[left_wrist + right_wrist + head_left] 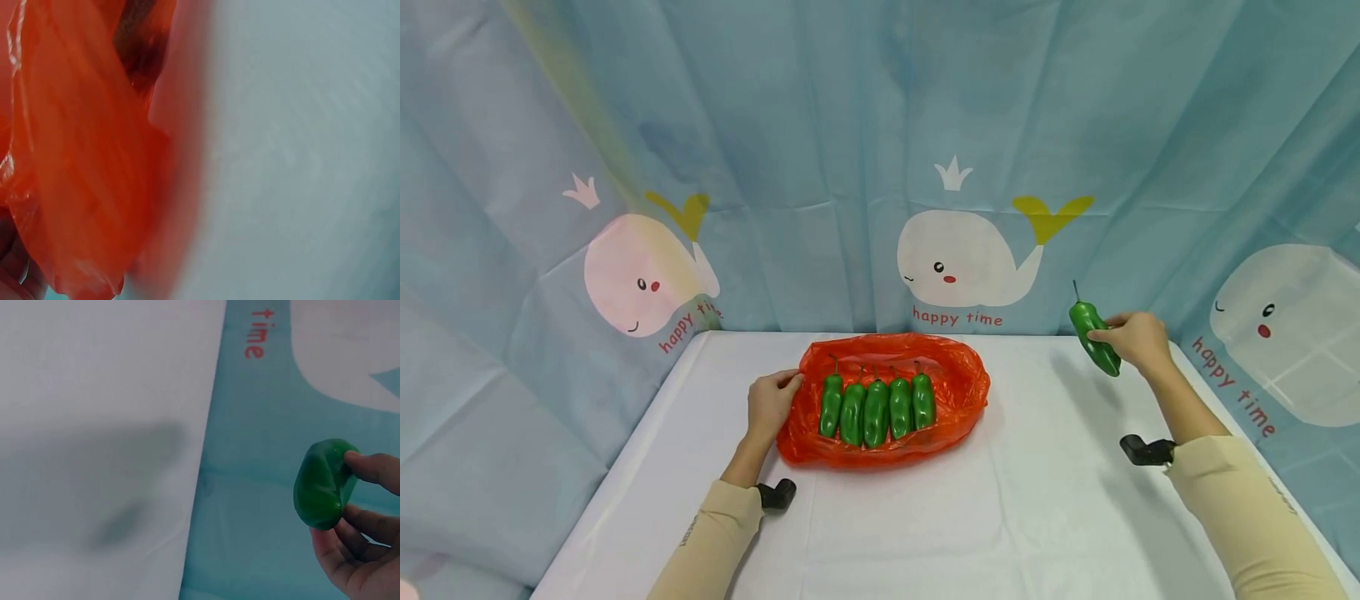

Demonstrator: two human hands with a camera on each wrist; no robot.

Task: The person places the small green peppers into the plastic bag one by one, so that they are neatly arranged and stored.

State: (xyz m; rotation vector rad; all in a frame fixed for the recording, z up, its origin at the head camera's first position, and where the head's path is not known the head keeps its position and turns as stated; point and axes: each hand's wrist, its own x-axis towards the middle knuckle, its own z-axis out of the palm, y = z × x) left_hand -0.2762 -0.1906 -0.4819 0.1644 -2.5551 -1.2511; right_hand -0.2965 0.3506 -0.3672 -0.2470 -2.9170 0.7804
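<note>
My right hand [1138, 340] pinches a green pepper [1093, 337] between thumb and fingers, above the far right of the table, its thin stem pointing up. In the right wrist view the same pepper [322, 484] is seen end-on, glossy and dented. On the left, my left hand [771, 404] pinches the rim of a red plastic bag [958, 417] that lies opened out on the table. Several green peppers [876, 412] stand side by side inside it, stems toward the back. The bag's crinkled side [81, 162] fills much of the left wrist view, with fingers [15, 265] at the corner.
A white cloth [917, 533] covers the table. Behind and at both sides hangs a pale blue curtain [820, 267] printed with whales, meeting the table's back edge. Each wrist carries a black camera mount, one [777, 495] left and one [1146, 451] right.
</note>
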